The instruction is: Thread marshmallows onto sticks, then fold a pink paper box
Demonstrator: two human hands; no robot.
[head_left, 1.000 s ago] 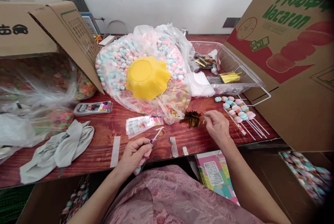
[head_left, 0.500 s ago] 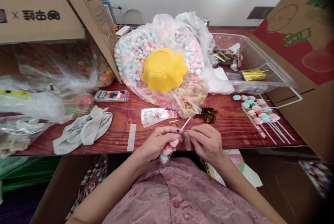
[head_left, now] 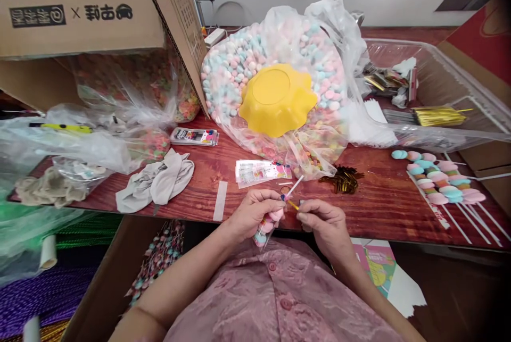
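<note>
Hands [head_left: 293, 214] now meet at bagged skewer [head_left: 275, 214].

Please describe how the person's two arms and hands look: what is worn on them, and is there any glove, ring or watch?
Both forearms are bare. The left hand and the right hand wear no gloves, and no ring or watch shows. The garment is pink with a lace-like flower pattern and round pink buttons; its sleeves do not reach the forearms.

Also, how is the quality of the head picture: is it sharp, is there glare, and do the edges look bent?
Head view: even, soft light with only faint shadows; the middle is sharp, at the left hand, right hand and yellow bowl; the clear plastic bag shows pale glare; the cardboard box and table edge bow from wide-angle distortion; the right corners go dark.
</note>
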